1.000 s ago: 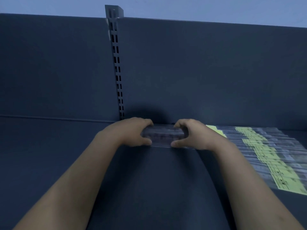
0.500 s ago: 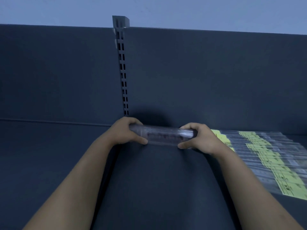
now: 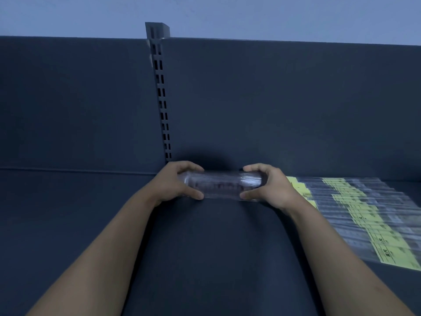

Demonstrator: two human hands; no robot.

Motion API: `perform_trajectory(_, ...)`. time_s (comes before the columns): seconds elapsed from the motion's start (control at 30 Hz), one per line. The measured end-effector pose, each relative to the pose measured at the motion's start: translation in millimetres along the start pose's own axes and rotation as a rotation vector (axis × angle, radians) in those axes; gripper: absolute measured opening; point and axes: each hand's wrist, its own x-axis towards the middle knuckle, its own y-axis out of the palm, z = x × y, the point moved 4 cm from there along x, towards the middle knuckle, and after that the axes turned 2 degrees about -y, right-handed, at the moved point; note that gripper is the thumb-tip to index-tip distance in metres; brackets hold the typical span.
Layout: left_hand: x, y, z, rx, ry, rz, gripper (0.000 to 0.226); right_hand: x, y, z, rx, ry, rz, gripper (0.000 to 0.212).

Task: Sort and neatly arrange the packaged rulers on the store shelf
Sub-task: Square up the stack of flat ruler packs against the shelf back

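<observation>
With both arms stretched out over the dark shelf (image 3: 216,258), the person has a bundle of rulers (image 3: 222,185) in clear wrapping held crosswise near the back panel (image 3: 284,106). Left hand (image 3: 175,182) grips the bundle's left end, fingers curled over the top and thumb tucked under the near edge. Right hand (image 3: 270,184) does the same at the right end, fingers hooked over, thumb pinching from below. Between the two hands the bundle lies level and reads as a see-through strip with dark markings, too blurred to make out. Whether it touches the shelf surface or sits just above it, I cannot tell. Over on the right, a row of packaged rulers (image 3: 364,213) with yellow labels lies flat on the shelf, fanned out and overlapping, running from just beside the right wrist toward the near right corner. Behind the left hand, a slotted upright post (image 3: 162,94) climbs the back panel.
</observation>
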Motion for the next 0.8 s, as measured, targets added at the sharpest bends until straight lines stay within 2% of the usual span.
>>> perform_trajectory(0.27,5,-2,-2,0.223,0.043,-0.014,0.058,3,-1,-8,-0.123,-0.005,0.028,0.06)
perform_trajectory(0.33,4,-1,-6,0.496,0.099,-0.079,0.059,4,-1,-9,-0.192,-0.026,0.048,0.06)
perform_trajectory(0.4,-1,4,-15,0.826,0.216,-0.216,0.062,3,2,-7,-0.307,-0.064,0.055,0.065)
perform_trajectory(0.47,-6,16,-25,0.994,0.335,-0.301,0.067,2,6,-4,-0.491,-0.109,0.036,0.072)
perform_trajectory(0.53,-9,30,-29,1.052,0.377,-0.267,0.067,-1,13,-1,-0.71,-0.168,0.006,0.073)
perform_trajectory(0.63,-7,47,-21,1.022,0.273,-0.088,0.066,-5,21,3,-0.914,-0.233,-0.047,0.064)
perform_trajectory(0.7,-6,51,-15,0.974,0.199,0.016,0.068,-5,26,3,-0.939,-0.241,-0.04,0.055)
perform_trajectory(0.8,-4,51,-12,0.944,0.164,0.06,0.071,-5,29,4,-0.898,-0.239,-0.054,0.047)
